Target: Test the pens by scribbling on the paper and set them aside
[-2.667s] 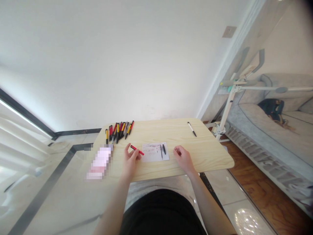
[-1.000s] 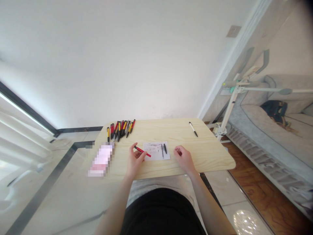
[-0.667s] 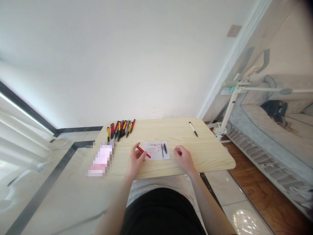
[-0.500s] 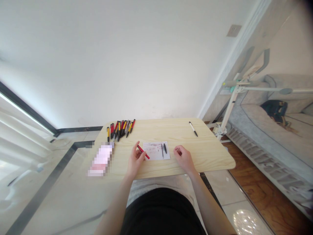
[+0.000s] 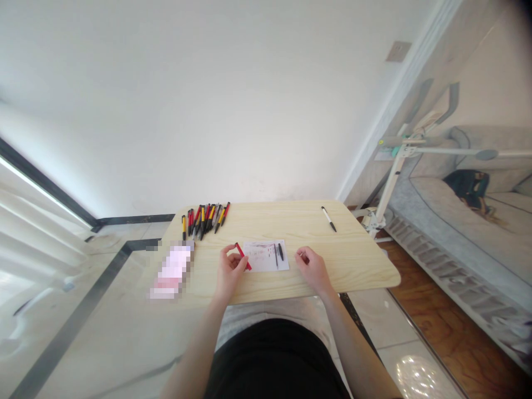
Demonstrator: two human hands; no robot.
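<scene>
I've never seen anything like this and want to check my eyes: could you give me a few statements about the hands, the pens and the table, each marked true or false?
1. The left hand holds a red pen barrel. True.
2. A thin dark stick and a black tapered piece lie on the white paper. True.
3. The right hand rests on top of the white paper. False: the right hand is to the right of it, apart from it.
4. The pen pile holds only yellow pens. False: the pen pile has red ones too.
5. The white pen lies toward the table's right end. True.
</scene>
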